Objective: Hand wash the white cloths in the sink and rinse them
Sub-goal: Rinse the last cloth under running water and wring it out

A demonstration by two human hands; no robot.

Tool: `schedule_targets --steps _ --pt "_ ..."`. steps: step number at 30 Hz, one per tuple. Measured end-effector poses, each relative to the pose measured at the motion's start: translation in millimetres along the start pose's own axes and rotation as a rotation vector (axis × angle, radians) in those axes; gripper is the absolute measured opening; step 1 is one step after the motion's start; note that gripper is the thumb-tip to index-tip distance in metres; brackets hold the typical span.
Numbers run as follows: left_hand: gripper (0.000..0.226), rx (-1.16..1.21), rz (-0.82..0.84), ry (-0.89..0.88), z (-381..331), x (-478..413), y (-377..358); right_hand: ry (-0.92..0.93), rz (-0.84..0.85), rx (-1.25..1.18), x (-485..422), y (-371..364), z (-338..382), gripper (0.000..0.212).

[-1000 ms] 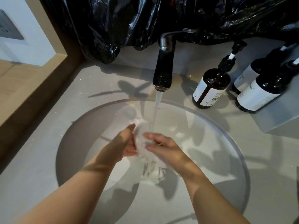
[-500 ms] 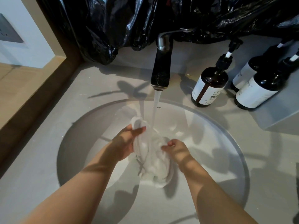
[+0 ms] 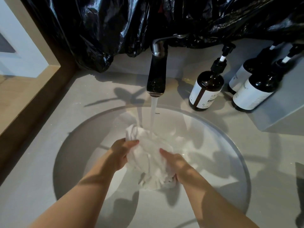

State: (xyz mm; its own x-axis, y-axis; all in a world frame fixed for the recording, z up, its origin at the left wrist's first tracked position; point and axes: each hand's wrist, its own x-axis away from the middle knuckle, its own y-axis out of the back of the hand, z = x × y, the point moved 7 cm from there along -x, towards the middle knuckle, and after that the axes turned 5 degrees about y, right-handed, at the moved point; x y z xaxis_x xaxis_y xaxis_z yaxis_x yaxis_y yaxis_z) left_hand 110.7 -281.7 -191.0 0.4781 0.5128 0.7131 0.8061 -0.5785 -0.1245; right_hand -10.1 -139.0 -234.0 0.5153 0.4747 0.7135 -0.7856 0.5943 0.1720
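Cloth [image 3: 151,155] bunched in sink [image 3: 209,135], directly under tap [image 3: 157,76], stream [image 3: 153,116] hitting its top end. Long axis runs from tap toward you. Your hands both clamp cloth: left hand [image 3: 122,153] nearer tap, right hand [image 3: 176,163] farther from it.

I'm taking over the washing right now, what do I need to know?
Hands: left hand grips the white cloth at its upper left; right hand holds its right side.
Where: the cloth is bunched over the sink, under water running from the faucet.
Done: cloth is wet and in the stream.
Left: probably more rubbing and rinsing, then tap off. I can't tell whether other cloths remain.
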Motion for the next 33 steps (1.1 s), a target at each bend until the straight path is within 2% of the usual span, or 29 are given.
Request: schedule_targets --steps 2,5,6,7,9,10,11,13,14,15,17,19,20,23,26,29,33 --pt "0.028 -0.012 0.097 0.039 1 2 -6 0.026 0.054 -0.049 9 -3 10 0.032" --pt "0.039 0.004 0.337 0.049 -7 11 -23 0.16 0.002 -0.19 11 11 36 0.021" --pt "0.042 0.04 0.381 0.02 -12 14 -27 0.202 0.016 -0.304 11 14 46 0.023" --pt "0.042 0.082 0.383 -0.008 -18 16 -27 0.224 0.058 -0.436 11 14 51 0.035" --pt "0.034 0.106 0.307 -0.075 -27 15 -20 0.219 0.198 -0.629 12 7 56 0.058" --pt "0.031 0.065 0.257 -0.09 -27 13 -15 0.22 0.27 -0.65 17 0 58 0.056" --pt "0.033 -0.01 0.219 -0.088 -24 9 -10 0.205 0.321 -0.602 19 -7 54 0.052" --pt "0.037 -0.148 0.206 -0.03 -11 6 -9 0.129 0.337 -0.428 24 -17 42 0.071" --pt "0.034 -0.167 0.191 0.022 -3 4 -9 0.101 0.294 -0.335 21 -16 36 0.082" --pt "0.031 -0.159 0.158 0.072 3 3 -8 0.12 0.22 -0.234 19 -10 35 0.081" --pt "0.028 -0.087 0.101 0.092 3 3 -5 0.219 0.061 -0.093 16 8 46 0.046" --pt "0.023 -0.039 0.117 0.011 -8 5 -8 0.263 -0.064 -0.169 23 26 61 0.006" --pt "0.021 -0.017 0.135 -0.039 -15 8 -10 0.278 -0.1 -0.214 29 33 67 0.004" --pt "0.015 0.07 0.158 -0.134 -34 27 -17 0.339 -0.032 -0.322 51 36 82 0.008" --pt "0.005 0.007 0.165 -0.241 -56 55 -20 0.416 0.006 -0.382 75 40 97 0.017" --pt "0.012 0.002 0.188 -0.319 -79 88 -22 0.516 -0.057 -0.415 104 53 122 0.027" --pt "0.019 -0.005 0.227 -0.428 -112 137 -26 0.641 -0.038 -0.508 154 72 156 0.017"
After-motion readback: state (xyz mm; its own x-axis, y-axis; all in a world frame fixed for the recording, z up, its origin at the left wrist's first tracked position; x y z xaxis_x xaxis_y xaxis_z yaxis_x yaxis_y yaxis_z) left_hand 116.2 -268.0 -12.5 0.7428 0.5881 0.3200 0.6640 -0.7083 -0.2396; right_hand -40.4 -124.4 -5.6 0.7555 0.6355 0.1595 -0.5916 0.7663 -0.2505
